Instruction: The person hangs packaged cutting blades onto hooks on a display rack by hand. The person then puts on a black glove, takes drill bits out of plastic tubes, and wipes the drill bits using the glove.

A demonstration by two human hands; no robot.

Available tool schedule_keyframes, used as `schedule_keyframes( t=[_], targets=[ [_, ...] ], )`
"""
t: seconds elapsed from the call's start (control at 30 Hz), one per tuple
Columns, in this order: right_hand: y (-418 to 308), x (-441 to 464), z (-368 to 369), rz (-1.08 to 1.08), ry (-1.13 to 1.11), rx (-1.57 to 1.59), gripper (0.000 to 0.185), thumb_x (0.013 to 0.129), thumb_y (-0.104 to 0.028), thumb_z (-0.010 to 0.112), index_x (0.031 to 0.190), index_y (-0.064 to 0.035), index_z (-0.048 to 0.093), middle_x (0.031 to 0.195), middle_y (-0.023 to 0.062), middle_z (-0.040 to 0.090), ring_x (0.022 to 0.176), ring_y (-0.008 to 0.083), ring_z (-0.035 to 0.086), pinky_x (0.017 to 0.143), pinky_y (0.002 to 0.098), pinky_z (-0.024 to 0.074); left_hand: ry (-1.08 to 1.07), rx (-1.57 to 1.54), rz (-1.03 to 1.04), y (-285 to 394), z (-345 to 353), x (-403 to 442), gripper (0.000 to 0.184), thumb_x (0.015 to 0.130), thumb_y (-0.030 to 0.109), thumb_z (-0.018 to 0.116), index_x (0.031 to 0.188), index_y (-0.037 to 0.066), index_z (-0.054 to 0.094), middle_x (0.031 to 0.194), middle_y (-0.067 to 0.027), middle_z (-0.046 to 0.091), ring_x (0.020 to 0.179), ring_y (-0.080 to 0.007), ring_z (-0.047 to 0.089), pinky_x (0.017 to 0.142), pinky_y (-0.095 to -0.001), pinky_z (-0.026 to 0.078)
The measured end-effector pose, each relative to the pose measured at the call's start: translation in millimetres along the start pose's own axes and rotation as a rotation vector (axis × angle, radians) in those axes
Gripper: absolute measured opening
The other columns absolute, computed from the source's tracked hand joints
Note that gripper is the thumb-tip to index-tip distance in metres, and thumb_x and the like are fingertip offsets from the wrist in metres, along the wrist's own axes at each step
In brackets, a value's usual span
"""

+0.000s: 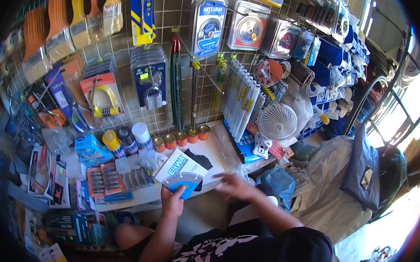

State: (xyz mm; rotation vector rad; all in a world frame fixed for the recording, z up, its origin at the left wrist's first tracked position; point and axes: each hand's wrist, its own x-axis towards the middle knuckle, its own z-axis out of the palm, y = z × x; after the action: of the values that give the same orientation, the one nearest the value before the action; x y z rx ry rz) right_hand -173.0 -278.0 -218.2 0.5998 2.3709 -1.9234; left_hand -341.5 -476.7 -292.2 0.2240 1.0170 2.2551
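My left hand [172,204] grips the lower edge of a flat white and blue box marked EHWA [183,171], thumb on its front. The box is tilted, in front of the white shelf [218,148]. A piece of black material [201,162] shows just behind its right side. To the right, my right hand [236,187] is apart from the box, fingers pointing left and holding nothing that I can see.
Small orange tins [181,138] and spray cans [142,135] line the shelf's back. Above, a wire grid holds paintbrushes [59,26], padlock packs [151,91] and packaged discs [208,29]. A white fan [277,121] and a blue plastic bag [281,184] are at right.
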Motion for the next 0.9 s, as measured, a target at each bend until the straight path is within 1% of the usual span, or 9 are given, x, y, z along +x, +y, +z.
schedule_keyframes(
  t=[0.07, 0.17, 0.37, 0.53, 0.6, 0.67, 0.73, 0.8, 0.9],
  targets=[
    [19.6, 8.7, 58.0, -0.047, -0.103, 0.212, 0.067, 0.092, -0.040, 0.073, 0.143, -0.0048, 0.048, 0.117, 0.0126, 0.066, 0.092, 0.0191, 0.067, 0.078, 0.0336, 0.0578, -0.042, 0.045, -0.013, 2.9, 3.6, -9.5, 0.061, 0.084, -0.010, 0.066, 0.139, 0.007, 0.045, 0.129, -0.0106, 0.059, 0.112, -0.0235, 0.063, 0.090, -0.0366, 0.055],
    [28.9, 24.1, 93.0, -0.040, 0.023, 0.437, 0.057, 0.094, -0.030, 0.073, 0.138, -0.0019, 0.050, 0.122, 0.0117, 0.064, 0.103, 0.0211, 0.067, 0.079, 0.0362, 0.0600, -0.098, 0.108, -0.040, -2.3, -1.0, -19.0, 0.059, 0.086, -0.008, 0.066, 0.139, 0.007, 0.045, 0.129, -0.0101, 0.059, 0.112, -0.0241, 0.063, 0.091, -0.0385, 0.055],
    [26.6, 23.5, 88.8, -0.246, 0.221, 0.703, 0.037, 0.099, -0.009, 0.064, 0.133, -0.0027, 0.052, 0.124, 0.0088, 0.065, 0.111, 0.0202, 0.065, 0.090, 0.0394, 0.0577, -0.141, 0.053, -0.041, 13.0, -5.8, -31.7, 0.046, 0.097, 0.004, 0.061, 0.139, 0.009, 0.046, 0.131, -0.0132, 0.059, 0.116, -0.0307, 0.063, 0.089, -0.0511, 0.059],
    [-4.6, 4.1, 13.7, -0.312, 0.679, 0.694, 0.026, 0.093, -0.008, 0.069, 0.117, -0.0022, 0.061, 0.092, 0.0017, 0.067, 0.079, 0.0112, 0.064, 0.074, 0.0278, 0.0530, -0.087, -0.019, -0.048, 24.0, -16.6, -25.9, 0.043, 0.096, 0.004, 0.061, 0.136, 0.011, 0.046, 0.127, -0.0117, 0.060, 0.109, -0.0301, 0.065, 0.083, -0.0498, 0.061],
    [-11.0, -3.3, -41.1, -0.507, 0.901, 0.656, 0.022, 0.091, -0.010, 0.071, 0.110, -0.0048, 0.063, 0.085, -0.0009, 0.063, 0.072, 0.0094, 0.059, 0.068, 0.0247, 0.0488, -0.086, -0.032, -0.039, 25.0, -19.8, -24.5, 0.043, 0.096, 0.005, 0.061, 0.135, 0.011, 0.046, 0.126, -0.0119, 0.060, 0.106, -0.0295, 0.066, 0.080, -0.0486, 0.062],
    [-17.8, -18.2, -110.5, -0.690, 1.080, 0.677, 0.011, 0.092, -0.010, 0.068, 0.100, -0.0083, 0.060, 0.088, 0.0000, 0.063, 0.077, 0.0098, 0.059, 0.070, 0.0251, 0.0489, -0.066, -0.025, -0.020, 25.4, -11.2, -25.8, 0.044, 0.096, 0.005, 0.062, 0.136, 0.012, 0.045, 0.124, -0.0118, 0.061, 0.102, -0.0280, 0.067, 0.077, -0.0459, 0.062],
    [-49.0, -34.5, -175.0, -0.934, 1.115, 0.788, 0.014, 0.097, -0.011, 0.064, 0.103, -0.0094, 0.052, 0.088, 0.0030, 0.061, 0.073, 0.0120, 0.061, 0.070, 0.0303, 0.0577, -0.072, -0.020, -0.024, 20.2, -14.1, -23.1, 0.045, 0.096, 0.005, 0.062, 0.136, 0.013, 0.044, 0.123, -0.0117, 0.062, 0.101, -0.0277, 0.067, 0.077, -0.0452, 0.062],
    [-61.7, -47.5, -231.7, -1.086, 1.118, 0.859, 0.016, 0.100, -0.008, 0.060, 0.105, -0.0077, 0.045, 0.108, 0.0081, 0.060, 0.098, 0.0203, 0.065, 0.094, 0.0493, 0.0573, -0.087, 0.003, -0.031, 16.9, -13.2, -21.7, 0.046, 0.095, 0.005, 0.062, 0.136, 0.013, 0.044, 0.123, -0.0114, 0.062, 0.101, -0.0274, 0.068, 0.076, -0.0447, 0.063],
    [-92.6, -54.0, -293.8, -1.141, 1.065, 0.859, 0.019, 0.099, -0.006, 0.060, 0.111, -0.0062, 0.045, 0.115, 0.0115, 0.059, 0.103, 0.0237, 0.065, 0.094, 0.0497, 0.0584, -0.059, 0.013, -0.029, 10.4, -14.2, -15.0, 0.043, 0.095, 0.006, 0.063, 0.135, 0.013, 0.046, 0.122, -0.0107, 0.062, 0.100, -0.0268, 0.068, 0.075, -0.0440, 0.063]
  ],
)
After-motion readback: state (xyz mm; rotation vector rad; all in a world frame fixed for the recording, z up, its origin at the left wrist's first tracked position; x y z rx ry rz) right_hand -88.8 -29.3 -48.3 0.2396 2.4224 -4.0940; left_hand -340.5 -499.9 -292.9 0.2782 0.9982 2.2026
